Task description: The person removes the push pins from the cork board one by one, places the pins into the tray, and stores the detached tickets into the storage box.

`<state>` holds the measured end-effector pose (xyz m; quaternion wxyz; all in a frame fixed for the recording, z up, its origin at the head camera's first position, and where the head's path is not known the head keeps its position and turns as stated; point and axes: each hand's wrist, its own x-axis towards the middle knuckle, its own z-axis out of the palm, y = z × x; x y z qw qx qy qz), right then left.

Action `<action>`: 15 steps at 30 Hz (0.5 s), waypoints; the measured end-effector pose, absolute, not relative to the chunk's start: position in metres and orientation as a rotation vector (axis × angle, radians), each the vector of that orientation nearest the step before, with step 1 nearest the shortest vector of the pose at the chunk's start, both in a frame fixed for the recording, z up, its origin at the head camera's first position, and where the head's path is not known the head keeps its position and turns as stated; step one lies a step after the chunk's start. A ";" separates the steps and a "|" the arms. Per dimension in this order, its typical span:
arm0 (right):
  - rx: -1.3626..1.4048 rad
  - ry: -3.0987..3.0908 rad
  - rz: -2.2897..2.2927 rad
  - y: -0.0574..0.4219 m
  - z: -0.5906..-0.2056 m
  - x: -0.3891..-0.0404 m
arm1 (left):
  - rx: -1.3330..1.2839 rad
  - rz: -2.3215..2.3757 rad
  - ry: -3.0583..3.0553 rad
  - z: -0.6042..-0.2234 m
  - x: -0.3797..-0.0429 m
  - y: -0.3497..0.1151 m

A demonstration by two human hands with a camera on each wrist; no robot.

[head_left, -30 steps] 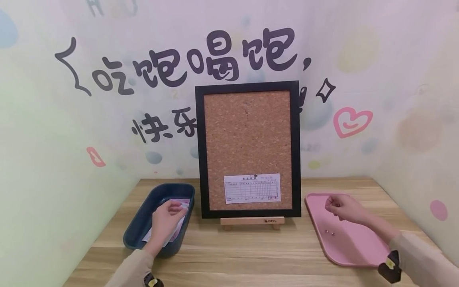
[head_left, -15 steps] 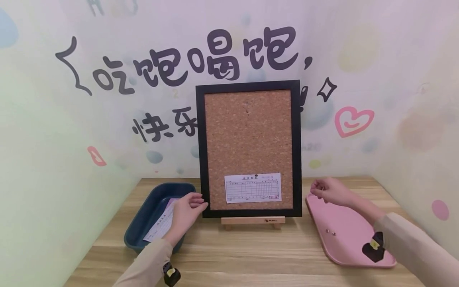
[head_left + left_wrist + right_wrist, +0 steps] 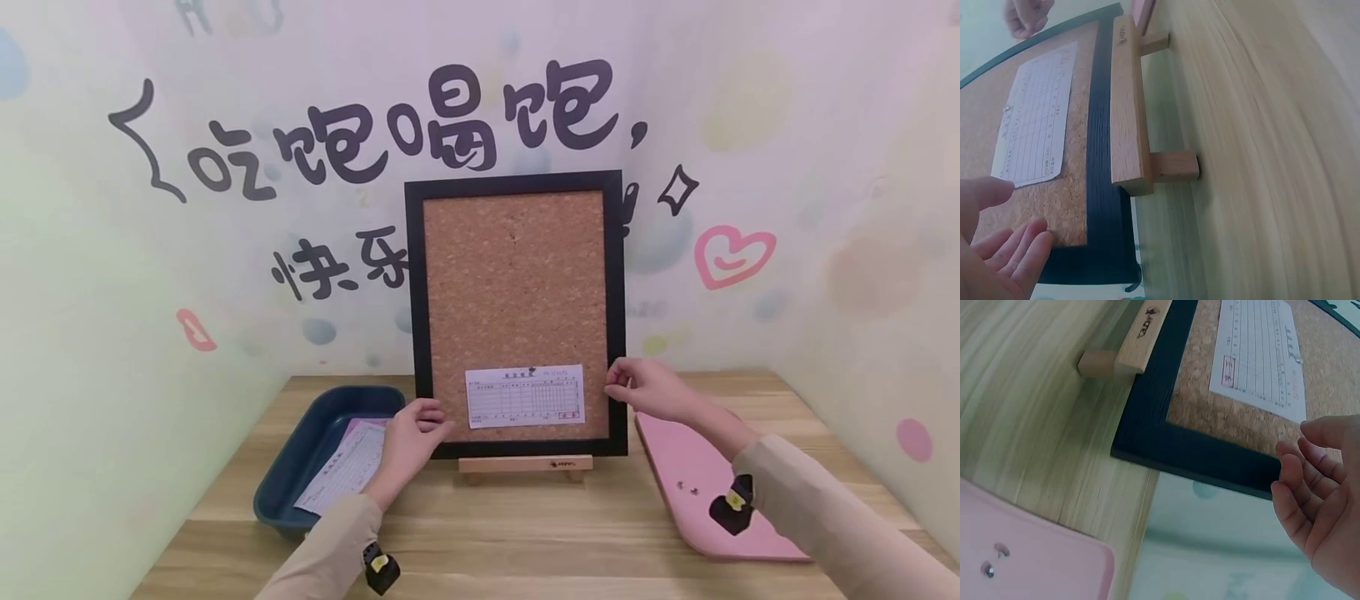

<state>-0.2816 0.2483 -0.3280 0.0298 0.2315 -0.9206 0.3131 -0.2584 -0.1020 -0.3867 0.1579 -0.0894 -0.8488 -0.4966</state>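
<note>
A black-framed corkboard (image 3: 517, 283) stands upright on a small wooden easel (image 3: 525, 464). Low on the cork hangs a printed form (image 3: 523, 398), fixed by a small pin (image 3: 532, 369) at its top edge. Beside the frame's lower left corner is my left hand (image 3: 412, 437), its thumb and fingers apart with nothing between them in the left wrist view. At the right side of the frame, level with the form, my right hand (image 3: 656, 390) has loosely bent fingers. Nothing shows between its thumb and fingertips (image 3: 1291, 465) in the right wrist view.
On the left, a dark blue bin (image 3: 288, 454) contains a printed slip (image 3: 341, 471) and a pinkish paper. A pink tray (image 3: 708, 508) on the right holds two small metallic pins (image 3: 686, 488). A patterned wall stands close behind.
My left hand has moved right, from over the bin to the frame's lower left corner. From above the pink tray, my right hand has come left and up to the frame's right side.
</note>
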 end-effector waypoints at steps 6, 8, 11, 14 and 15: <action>0.687 -2.777 0.927 0.235 -0.326 -0.288 | -0.251 -1.431 -2.402 -0.391 -0.262 -0.096; 0.682 -2.757 0.934 0.231 -0.324 -0.290 | -0.247 -1.428 -2.393 -0.393 -0.263 -0.094; 0.678 -2.726 0.924 0.225 -0.320 -0.292 | -0.227 -1.435 -2.392 -0.394 -0.264 -0.092; 0.672 -2.712 0.893 0.218 -0.317 -0.294 | -0.209 -1.451 -2.392 -0.394 -0.264 -0.090; 0.670 -2.712 0.883 0.216 -0.317 -0.295 | -0.200 -1.461 -2.392 -0.394 -0.264 -0.089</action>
